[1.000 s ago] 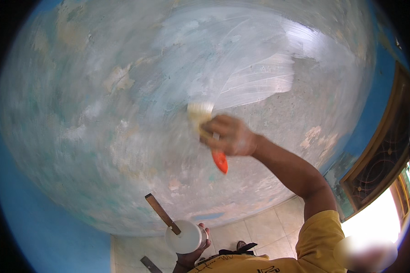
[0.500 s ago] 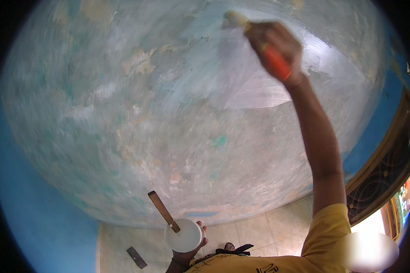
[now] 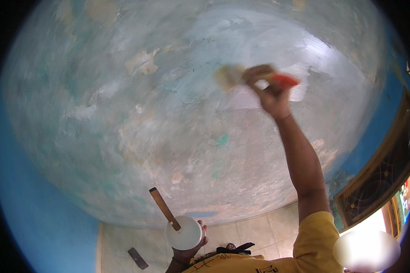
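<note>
Fingers (image 3: pixel 206 228) of the left hand (image 3: pixel 194 250) are clasping a white tub (image 3: pixel 184 234), near left, a wooden stick (image 3: pixel 163 205) leaning from it. Farther right, a brush (image 3: pixel 232 76) is pointing left before the wall (image 3: pixel 109 150), the right hand (image 3: pixel 273 94) gripping it beside its red handle end (image 3: pixel 287 81); it is probably handling light, bristles soft, the stiff handle offering firm hold.

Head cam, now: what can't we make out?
Head view: bristles of the red-handled paintbrush in the right grip, motion-blurred; contact with the mottled grey wall unclear.
Head view: lower end of the flat brown stick, hidden in the round white tub.
Head view: much of the left grip, behind the tub.
Head view: right side of the brown-framed dark panel, lost at the fisheye rim.
</note>
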Demonstrator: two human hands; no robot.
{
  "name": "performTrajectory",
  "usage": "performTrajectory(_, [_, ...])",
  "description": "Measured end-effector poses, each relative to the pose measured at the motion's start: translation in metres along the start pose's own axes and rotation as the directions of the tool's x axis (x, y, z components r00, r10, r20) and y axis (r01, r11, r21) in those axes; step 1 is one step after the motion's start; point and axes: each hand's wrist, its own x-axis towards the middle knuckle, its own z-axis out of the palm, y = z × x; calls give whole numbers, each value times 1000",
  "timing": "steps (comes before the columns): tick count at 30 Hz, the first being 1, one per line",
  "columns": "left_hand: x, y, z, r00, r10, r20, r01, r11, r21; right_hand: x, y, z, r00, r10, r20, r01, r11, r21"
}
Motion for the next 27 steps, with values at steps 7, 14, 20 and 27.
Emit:
performTrajectory(7, [-5,-1,1,999,32,-8,-32,999,-41,-27,89,-185,582,-91,-808,-94,980,-178])
performTrajectory(14, [-8,-10,-1,987,131,-96,-135,990,-43,-8,120,-170,668,-288,-687,-78,890,-449])
performTrajectory(20, [6,-10,-7,969,244,-30,-219,915,340,81,24,38,801,-559,-213,344,722,-601])
performTrajectory(27, [8,-20,17,994,107,-37,-95,966,241,79,-10,53,875,-468,-126,433,872,-229])
